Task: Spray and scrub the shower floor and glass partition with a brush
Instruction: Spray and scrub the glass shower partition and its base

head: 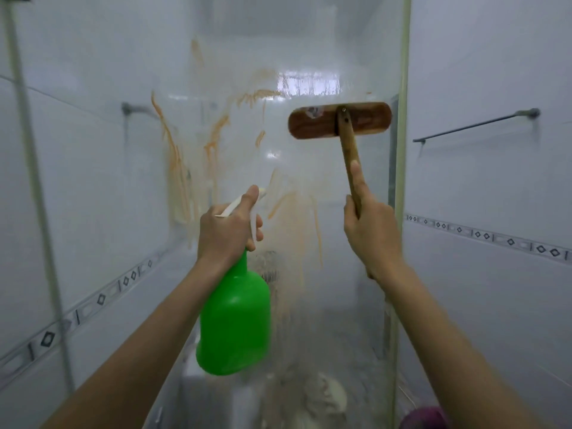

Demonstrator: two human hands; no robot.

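Observation:
The glass partition (pixel 294 41) stands straight ahead, streaked with orange smears and wet film. My left hand (pixel 227 226) grips the white trigger head of a green spray bottle (pixel 235 323), nozzle pointing at the glass. My right hand (pixel 371 230) holds the wooden handle of a scrub brush (pixel 339 120), forefinger laid along the handle. The brush's brown wooden head lies flat against the glass, high up near the partition's right edge. The shower floor is only dimly visible through the wet glass at the bottom.
White tiled walls with a patterned border strip (pixel 495 235) close in on both sides. A metal towel bar (pixel 476 125) hangs on the right wall. The partition's pale frame edge (pixel 402 150) runs vertically beside the brush. A purple object (pixel 424 418) sits at the lower right.

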